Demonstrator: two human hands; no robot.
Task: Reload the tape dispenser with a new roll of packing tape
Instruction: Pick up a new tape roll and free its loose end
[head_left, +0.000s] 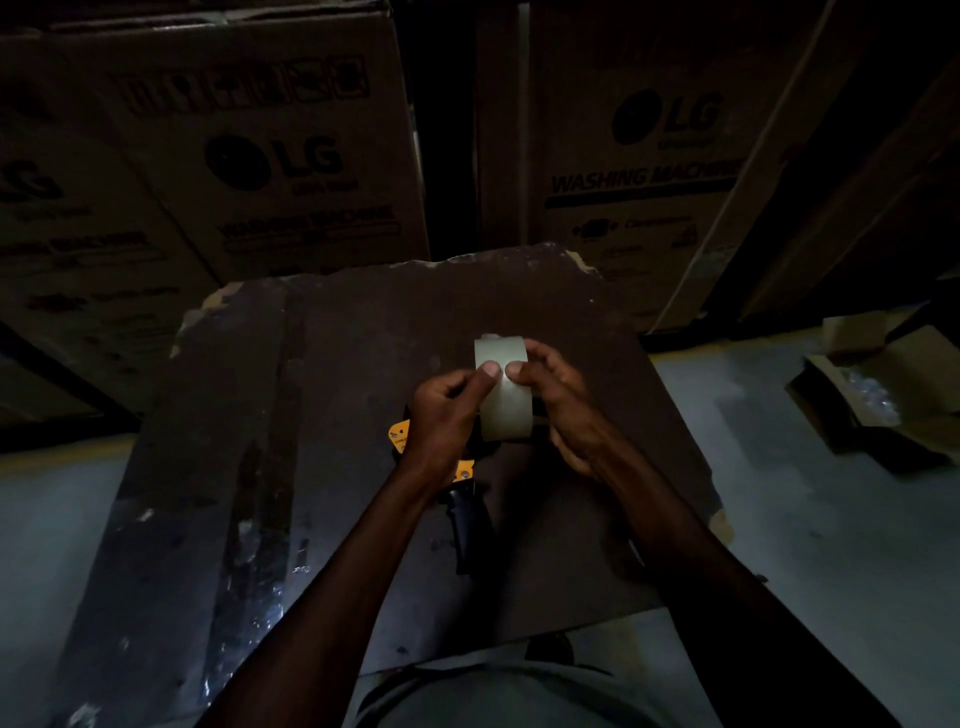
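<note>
A pale roll of packing tape (506, 405) is held upright above the dark table (332, 374), its outer face turned toward me. My right hand (563, 410) wraps the roll from the right, thumb pressed on its face. My left hand (449, 410) grips it from the left, thumb tip beside the right thumb. Below the hands lies the tape dispenser (465, 512), with a yellow side plate and a black handle pointing toward me; its front is hidden behind my left hand and the roll.
Large cardboard washing-machine boxes (270, 156) stand behind the table, another (649, 156) at the back right. An opened carton (878, 395) lies on the grey floor to the right. The scene is dim.
</note>
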